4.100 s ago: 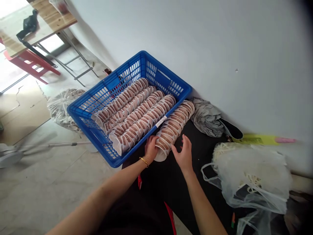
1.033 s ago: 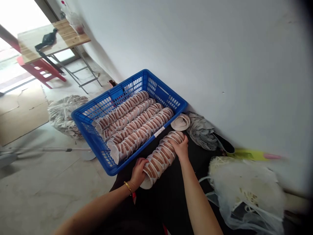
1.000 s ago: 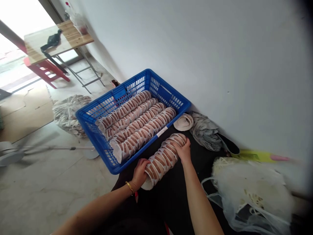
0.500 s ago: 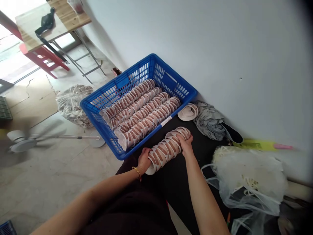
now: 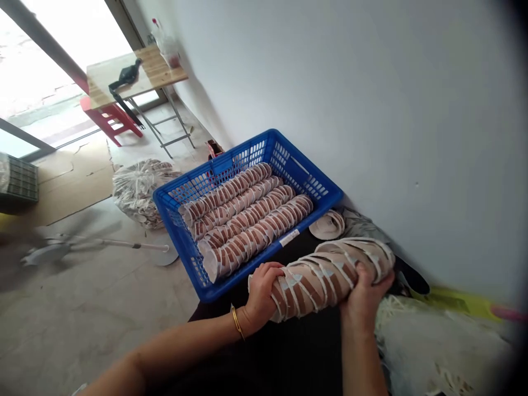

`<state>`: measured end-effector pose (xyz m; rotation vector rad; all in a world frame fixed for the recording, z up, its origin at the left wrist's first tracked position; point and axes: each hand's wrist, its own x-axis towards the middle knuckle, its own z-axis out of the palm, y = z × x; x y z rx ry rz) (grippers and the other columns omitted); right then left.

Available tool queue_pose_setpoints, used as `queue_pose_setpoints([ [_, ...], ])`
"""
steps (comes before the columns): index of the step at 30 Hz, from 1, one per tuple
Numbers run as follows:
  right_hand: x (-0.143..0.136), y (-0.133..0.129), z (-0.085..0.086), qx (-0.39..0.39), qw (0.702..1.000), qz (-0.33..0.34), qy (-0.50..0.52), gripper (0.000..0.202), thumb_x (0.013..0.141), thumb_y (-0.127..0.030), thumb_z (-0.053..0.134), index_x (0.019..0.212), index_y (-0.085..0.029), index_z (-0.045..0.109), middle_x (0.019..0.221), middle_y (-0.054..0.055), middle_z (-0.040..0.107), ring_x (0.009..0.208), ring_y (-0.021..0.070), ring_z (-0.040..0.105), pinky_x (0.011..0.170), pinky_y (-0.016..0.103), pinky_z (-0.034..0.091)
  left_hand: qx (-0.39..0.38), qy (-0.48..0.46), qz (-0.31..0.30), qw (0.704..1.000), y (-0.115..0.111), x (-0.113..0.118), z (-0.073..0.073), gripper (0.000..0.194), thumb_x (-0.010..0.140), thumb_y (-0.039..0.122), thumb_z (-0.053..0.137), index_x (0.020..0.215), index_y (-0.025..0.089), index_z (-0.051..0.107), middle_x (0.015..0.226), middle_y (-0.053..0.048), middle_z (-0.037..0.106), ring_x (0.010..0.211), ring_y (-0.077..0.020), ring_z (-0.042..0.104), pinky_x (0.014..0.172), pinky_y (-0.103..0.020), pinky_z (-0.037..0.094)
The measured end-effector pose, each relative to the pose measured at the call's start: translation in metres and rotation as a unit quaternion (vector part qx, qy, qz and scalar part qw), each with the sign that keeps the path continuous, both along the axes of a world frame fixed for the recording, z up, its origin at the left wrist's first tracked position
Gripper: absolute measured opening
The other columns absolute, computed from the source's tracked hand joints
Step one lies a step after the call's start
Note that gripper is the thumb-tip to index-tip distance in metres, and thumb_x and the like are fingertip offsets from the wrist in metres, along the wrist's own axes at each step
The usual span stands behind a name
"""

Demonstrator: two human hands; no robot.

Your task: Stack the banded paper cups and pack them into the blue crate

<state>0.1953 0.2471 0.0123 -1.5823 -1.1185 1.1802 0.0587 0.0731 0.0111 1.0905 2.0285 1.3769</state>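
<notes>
Both my hands hold a long stack of nested curved pieces (image 5: 319,280), pale with brown patches and white edges, above my lap. My left hand (image 5: 262,294), with a gold bracelet at the wrist, is wrapped round its left end. My right hand (image 5: 367,297) grips the right end, thumb on top and fingers partly hidden beneath. The stack lies at a slant, its right end higher in view. Just beyond it, a blue plastic basket (image 5: 243,287) contains several similar stacks, lying side by side.
A pale rolled piece (image 5: 327,224) lies beside the basket, near the wall (image 5: 350,110). Clear plastic bags (image 5: 441,346) are at the lower right. On the floor to the left are a stuffed plastic bag (image 5: 142,192) and a fan (image 5: 49,254). A wooden table (image 5: 160,71) and red stool (image 5: 111,118) stand farther back.
My hands have raised the stack closer to the camera and to the right. It appears larger and longer, and my hands are farther apart. The camera view has shifted, so the basket sits lower.
</notes>
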Motion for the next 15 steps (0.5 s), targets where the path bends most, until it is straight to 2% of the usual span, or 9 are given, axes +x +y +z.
queue_pose_setpoints([
  [3, -0.050, 0.034, 0.032, 0.041, 0.998, 0.044, 0.026, 0.095, 0.078, -0.049, 0.065, 0.155, -0.030, 0.013, 0.152, 0.010, 0.044, 0.128, 0.0262, 0.056, 0.100, 0.046, 0.054, 0.065, -0.017, 0.023, 0.997, 0.022, -0.044, 0.018, 0.020, 0.083, 0.013, 0.058, 0.100, 0.021, 0.062, 0.113, -0.007, 0.065, 0.105, -0.0226, 0.061, 0.095, -0.038, 0.048],
  [5, -0.094, 0.056, 0.037, 0.027, 0.997, 0.076, 0.015, 0.098, 0.076, -0.052, 0.067, 0.155, -0.029, 0.014, 0.150, 0.010, 0.046, 0.126, 0.0261, 0.058, 0.100, 0.044, 0.054, 0.067, -0.030, 0.039, 0.997, 0.033, -0.080, 0.017, 0.025, 0.078, 0.011, 0.057, 0.101, 0.021, 0.060, 0.114, -0.006, 0.065, 0.108, -0.0224, 0.061, 0.098, -0.037, 0.047],
  [6, -0.118, 0.065, 0.032, 0.015, 0.996, 0.089, 0.006, 0.099, 0.075, -0.053, 0.068, 0.155, -0.028, 0.016, 0.149, 0.010, 0.047, 0.125, 0.0263, 0.058, 0.100, 0.043, 0.054, 0.055, -0.037, 0.047, 0.997, 0.037, -0.098, 0.013, 0.029, 0.076, 0.010, 0.056, 0.102, 0.021, 0.060, 0.113, -0.005, 0.065, 0.108, -0.0223, 0.060, 0.100, -0.036, 0.046],
  [8, -0.166, 0.078, 0.013, -0.014, 0.993, 0.112, -0.016, 0.098, 0.073, -0.054, 0.069, 0.154, -0.024, 0.023, 0.146, 0.012, 0.051, 0.124, 0.0272, 0.059, 0.101, 0.041, 0.052, 0.013, -0.059, 0.072, 0.996, 0.043, -0.133, -0.001, 0.034, 0.072, 0.008, 0.054, 0.102, 0.022, 0.060, 0.110, -0.004, 0.066, 0.107, -0.0218, 0.060, 0.101, -0.035, 0.045],
  [11, -0.226, 0.090, -0.033, -0.068, 0.986, 0.143, -0.055, 0.093, 0.075, -0.052, 0.068, 0.153, -0.020, 0.029, 0.141, 0.012, 0.057, 0.122, 0.0291, 0.060, 0.102, 0.041, 0.052, -0.043, -0.092, 0.115, 0.988, 0.050, -0.179, -0.030, 0.033, 0.071, 0.009, 0.051, 0.099, 0.022, 0.062, 0.102, -0.003, 0.068, 0.101, -0.0222, 0.061, 0.097, -0.035, 0.047],
  [15, -0.276, 0.110, -0.090, -0.111, 0.974, 0.161, -0.112, 0.088, 0.081, -0.048, 0.070, 0.153, -0.018, 0.031, 0.142, 0.016, 0.055, 0.122, 0.0305, 0.059, 0.104, 0.047, 0.049, -0.085, -0.136, 0.127, 0.979, 0.071, -0.229, -0.073, 0.030, 0.074, 0.012, 0.050, 0.098, 0.022, 0.065, 0.099, -0.003, 0.070, 0.098, -0.0235, 0.062, 0.096, -0.038, 0.048],
])
